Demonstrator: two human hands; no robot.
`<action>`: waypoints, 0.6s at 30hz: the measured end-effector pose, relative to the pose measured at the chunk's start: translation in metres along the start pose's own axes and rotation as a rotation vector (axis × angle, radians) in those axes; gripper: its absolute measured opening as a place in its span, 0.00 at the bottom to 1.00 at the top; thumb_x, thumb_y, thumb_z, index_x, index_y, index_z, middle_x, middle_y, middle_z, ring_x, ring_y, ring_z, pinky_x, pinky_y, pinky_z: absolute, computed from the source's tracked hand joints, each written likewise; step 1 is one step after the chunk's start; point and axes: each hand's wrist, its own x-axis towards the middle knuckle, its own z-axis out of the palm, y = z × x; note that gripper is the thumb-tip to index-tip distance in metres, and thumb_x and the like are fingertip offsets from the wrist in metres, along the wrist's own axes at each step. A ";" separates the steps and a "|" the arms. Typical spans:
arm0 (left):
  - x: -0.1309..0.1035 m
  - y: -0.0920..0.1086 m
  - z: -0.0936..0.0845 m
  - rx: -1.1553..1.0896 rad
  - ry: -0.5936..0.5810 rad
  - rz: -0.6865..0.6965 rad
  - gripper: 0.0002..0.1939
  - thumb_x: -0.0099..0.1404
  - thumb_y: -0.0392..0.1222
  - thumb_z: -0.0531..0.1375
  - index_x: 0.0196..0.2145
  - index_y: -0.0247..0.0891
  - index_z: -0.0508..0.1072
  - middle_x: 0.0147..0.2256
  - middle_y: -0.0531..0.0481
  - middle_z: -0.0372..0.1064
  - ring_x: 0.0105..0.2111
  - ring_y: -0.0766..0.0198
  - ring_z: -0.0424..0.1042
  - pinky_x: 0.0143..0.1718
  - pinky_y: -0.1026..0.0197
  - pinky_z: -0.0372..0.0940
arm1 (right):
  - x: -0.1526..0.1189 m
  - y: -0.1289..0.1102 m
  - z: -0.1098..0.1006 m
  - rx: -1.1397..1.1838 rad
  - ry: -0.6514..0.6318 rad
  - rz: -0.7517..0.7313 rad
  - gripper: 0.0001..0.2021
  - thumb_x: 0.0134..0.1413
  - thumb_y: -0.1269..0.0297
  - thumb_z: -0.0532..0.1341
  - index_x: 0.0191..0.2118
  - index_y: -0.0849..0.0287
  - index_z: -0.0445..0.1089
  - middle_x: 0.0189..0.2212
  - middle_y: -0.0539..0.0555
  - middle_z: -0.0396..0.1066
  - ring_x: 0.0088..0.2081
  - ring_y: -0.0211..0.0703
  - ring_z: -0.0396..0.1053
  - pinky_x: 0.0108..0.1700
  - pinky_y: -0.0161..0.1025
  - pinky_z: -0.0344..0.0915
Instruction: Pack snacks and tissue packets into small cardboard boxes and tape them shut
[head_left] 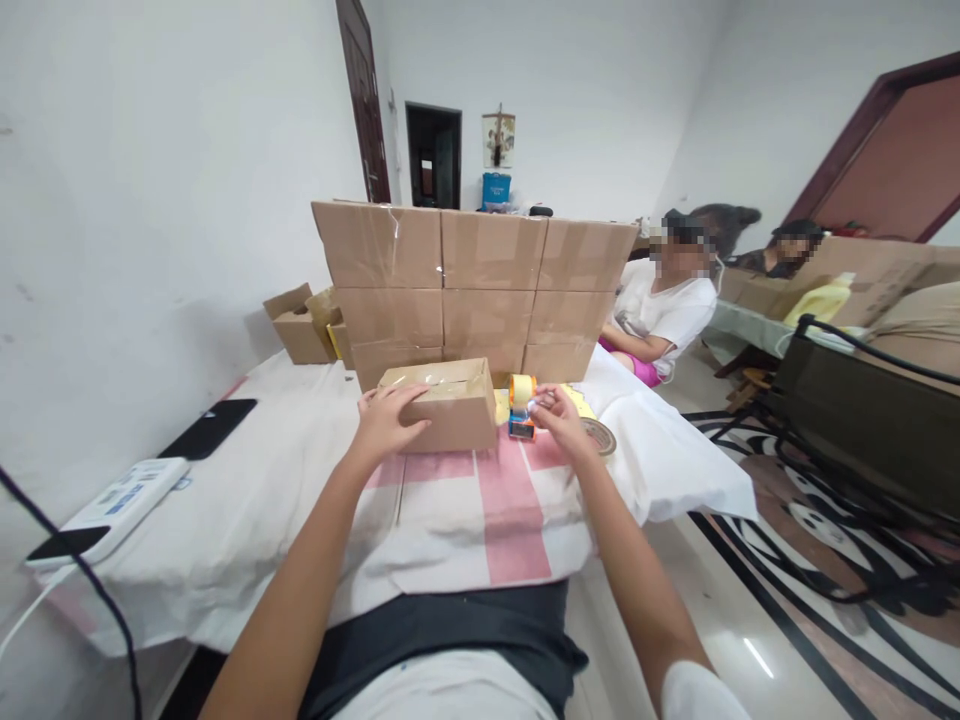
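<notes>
A closed cardboard box with clear tape along its top rests on the cloth in front of me. My left hand grips its left end, fingers over the top and thumb against the near side. To the box's right stands an orange and blue tape dispenser carrying a yellowish roll. My right hand has its fingers bent and pinched at the dispenser's right side; a small whitish bit shows at the fingertips. A wide roll of tape lies just beyond the right wrist.
Stacked cardboard boxes form a wall behind the work area. Open cartons stand at the back left. A black phone and a white power strip lie on the left. A person sits beyond the table; a folding chair is at right.
</notes>
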 end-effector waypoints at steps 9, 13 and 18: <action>0.006 -0.026 -0.017 -0.186 0.014 -0.060 0.28 0.54 0.50 0.66 0.53 0.46 0.74 0.54 0.46 0.73 0.56 0.45 0.69 0.58 0.42 0.60 | 0.015 -0.016 0.072 0.082 -0.072 -0.156 0.17 0.52 0.54 0.68 0.44 0.51 0.64 0.32 0.49 0.69 0.35 0.41 0.68 0.38 0.38 0.64; 0.009 -0.032 -0.014 -0.205 0.009 -0.032 0.28 0.53 0.49 0.67 0.52 0.45 0.75 0.54 0.45 0.74 0.56 0.45 0.69 0.59 0.42 0.60 | 0.042 -0.016 0.071 0.005 -0.165 -0.163 0.16 0.54 0.56 0.67 0.44 0.53 0.64 0.33 0.48 0.68 0.36 0.40 0.68 0.38 0.37 0.62; 0.009 -0.040 -0.014 -0.240 0.021 -0.008 0.29 0.54 0.50 0.66 0.53 0.43 0.75 0.54 0.44 0.74 0.55 0.46 0.69 0.59 0.43 0.61 | 0.042 -0.006 0.077 -0.034 -0.206 -0.165 0.14 0.55 0.57 0.65 0.43 0.53 0.63 0.33 0.48 0.67 0.35 0.39 0.67 0.36 0.36 0.60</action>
